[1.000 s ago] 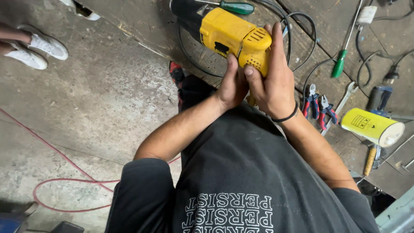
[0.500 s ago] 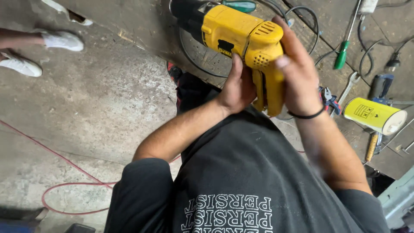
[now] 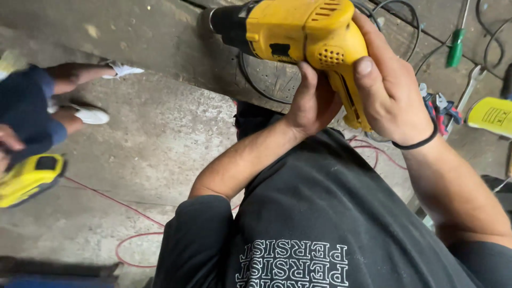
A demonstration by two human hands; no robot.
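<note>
A yellow and black electric drill (image 3: pixel 298 34) is held up close in front of my chest, its black nose pointing left. My right hand (image 3: pixel 392 85) wraps the rear of the body and the grip from the right side. My left hand (image 3: pixel 314 101) presses against the underside of the drill at the handle, thumb up along the yellow casing. A black band circles my right wrist. Black cable loops on the concrete floor behind the drill.
Another person crouches at the left, white shoes (image 3: pixel 90 113) on the concrete, with a yellow power tool (image 3: pixel 26 178) beside them. A green-handled screwdriver (image 3: pixel 456 48), red-blue pliers (image 3: pixel 440 109), a wrench and a yellow can (image 3: pixel 490 117) lie at the right. A red cord (image 3: pixel 133 240) runs across the floor.
The drill has come closer to the camera and higher in view. My view has swung left, bringing the other person's leg and the yellow tool into sight. Both hands kept their hold.
</note>
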